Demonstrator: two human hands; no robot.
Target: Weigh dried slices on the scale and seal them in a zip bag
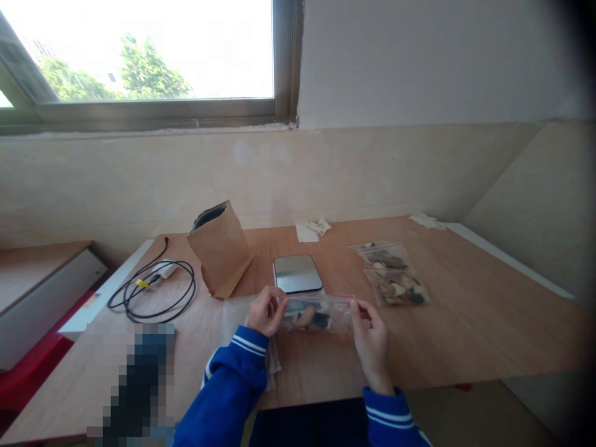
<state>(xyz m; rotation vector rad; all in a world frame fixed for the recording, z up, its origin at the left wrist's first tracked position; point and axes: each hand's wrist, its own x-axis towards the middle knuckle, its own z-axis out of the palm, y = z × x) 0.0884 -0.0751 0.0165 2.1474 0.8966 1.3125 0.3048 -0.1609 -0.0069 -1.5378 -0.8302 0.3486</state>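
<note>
Clear plastic bag [339,321] of tan and dark pieces [306,317]: near silver, dark-rimmed plate [298,274]. Left hand [267,311], right hand [372,340]: pinching its top edge. Step, seemingly: edge-handling; next move calls for even grip.

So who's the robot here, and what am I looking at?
There's no robot! These are a person's own bare hands. There is just one picture, taken by a camera worn on the person's head, looking forward and down.

The left hand and right hand hold a clear bag by its top edge, one at each side. Dark and tan pieces show inside, but I can't tell what they are.

On the wooden table are two more filled bags to the right, a flat silvery square in the middle, and a brown paper bag and a coiled black cable to the left. The blocky patch is blurred, so I can't say what's there.
</note>
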